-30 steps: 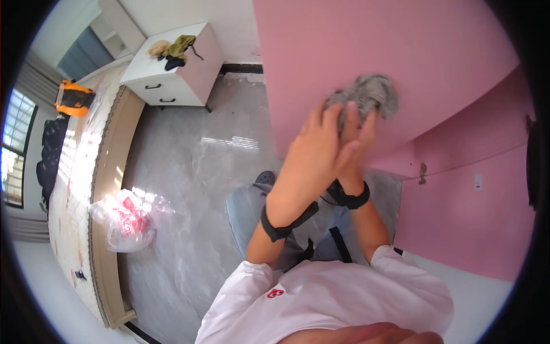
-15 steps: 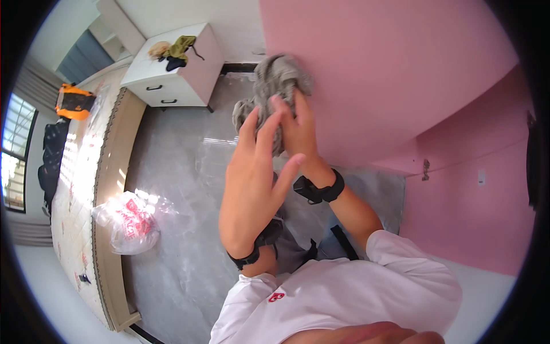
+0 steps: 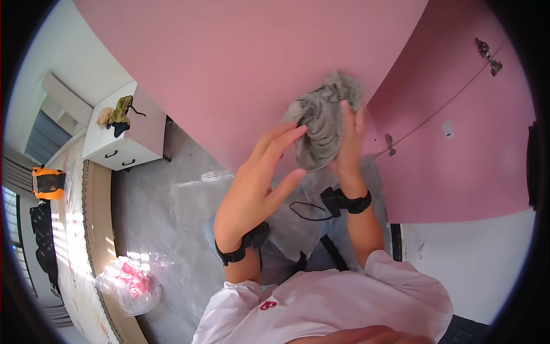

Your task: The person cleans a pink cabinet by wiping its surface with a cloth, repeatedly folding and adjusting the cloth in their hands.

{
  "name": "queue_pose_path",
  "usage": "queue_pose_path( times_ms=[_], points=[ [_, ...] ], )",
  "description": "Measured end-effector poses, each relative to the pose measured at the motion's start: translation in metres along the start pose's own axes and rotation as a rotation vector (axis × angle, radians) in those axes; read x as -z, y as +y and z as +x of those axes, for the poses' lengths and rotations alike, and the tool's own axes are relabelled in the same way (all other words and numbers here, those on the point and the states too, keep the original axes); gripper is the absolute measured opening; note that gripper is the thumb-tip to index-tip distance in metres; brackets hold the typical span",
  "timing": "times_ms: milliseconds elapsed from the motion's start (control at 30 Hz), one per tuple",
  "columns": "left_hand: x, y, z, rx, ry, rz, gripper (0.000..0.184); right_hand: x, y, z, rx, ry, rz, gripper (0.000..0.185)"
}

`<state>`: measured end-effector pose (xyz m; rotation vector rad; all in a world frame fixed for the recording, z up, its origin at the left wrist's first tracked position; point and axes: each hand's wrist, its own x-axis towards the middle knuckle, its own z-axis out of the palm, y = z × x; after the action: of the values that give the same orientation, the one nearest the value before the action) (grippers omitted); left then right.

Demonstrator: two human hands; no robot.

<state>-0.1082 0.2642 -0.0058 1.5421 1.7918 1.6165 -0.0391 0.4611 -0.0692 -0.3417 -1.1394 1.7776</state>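
Note:
A crumpled grey cloth (image 3: pixel 322 123) lies against the large pink panel (image 3: pixel 246 63) in the middle of the view. My right hand (image 3: pixel 349 143) is at the cloth's right edge, its palm and fingers pressed on the fabric. My left hand (image 3: pixel 255 180) is at the cloth's lower left, thumb and fingers spread, with fingertips close to or touching the fabric. Both wrists wear black straps, and a thin black loop hangs by the right one.
A white nightstand (image 3: pixel 129 143) holding an olive and black item (image 3: pixel 120 114) stands at the left. Below are a bed (image 3: pixel 74 229) with an orange bag (image 3: pixel 48 183) and a plastic bag (image 3: pixel 133 285). Pink doors (image 3: pixel 452 143) with metal hinges are at the right.
The view has turned, and the pink panel now fills more of the upper area. From the panel's left edge, the cloth has shifted right across it, with both hands beside it.

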Motion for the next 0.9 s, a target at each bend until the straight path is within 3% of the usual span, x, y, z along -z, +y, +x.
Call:
queue_pose_path(
  times_ms=[67, 200, 300, 367, 400, 467, 600, 667, 767, 800, 900],
  points=[
    [0.0, -0.001, 0.0, 0.094, -0.085, 0.073, 0.057, 0.013, -0.012, 0.002, 0.008, 0.156, 0.049, 0.044],
    [-0.009, -0.019, 0.005, 0.057, -0.097, 0.078, 0.054, 0.041, -0.005, 0.001, 0.0, 0.152, 0.139, 0.043],
    [-0.027, -0.032, 0.013, 0.02, -0.047, 0.216, 0.062, 0.052, 0.016, -0.004, -0.191, 0.12, 0.386, 0.045],
    [-0.041, -0.037, 0.015, -0.017, 0.034, 0.278, 0.07, 0.043, 0.023, -0.015, -0.305, -0.074, 0.546, 0.045],
    [-0.044, -0.037, 0.015, -0.006, 0.046, 0.282, 0.07, 0.037, 0.025, -0.024, -0.321, -0.082, 0.546, 0.045],
    [-0.047, -0.036, 0.012, 0.072, 0.042, 0.207, 0.08, 0.006, 0.015, -0.044, -0.239, -0.092, 0.251, 0.049],
    [-0.033, -0.034, -0.001, 0.095, 0.132, 0.259, 0.083, -0.01, 0.035, -0.043, -0.361, -0.179, 0.422, 0.052],
    [-0.024, -0.029, -0.009, 0.122, 0.226, 0.239, 0.085, -0.033, 0.026, -0.053, -0.188, -0.33, 0.262, 0.053],
    [-0.003, -0.019, -0.024, 0.139, 0.385, 0.273, 0.085, -0.075, 0.019, -0.069, -0.058, -0.365, 0.021, 0.052],
    [0.004, -0.019, -0.03, 0.121, 0.445, 0.314, 0.085, -0.086, 0.016, -0.061, -0.315, -0.453, 0.252, 0.05],
    [0.021, -0.018, -0.046, 0.131, 0.619, 0.428, 0.086, -0.121, 0.039, -0.073, -0.433, -0.522, 0.438, 0.05]
  ],
)
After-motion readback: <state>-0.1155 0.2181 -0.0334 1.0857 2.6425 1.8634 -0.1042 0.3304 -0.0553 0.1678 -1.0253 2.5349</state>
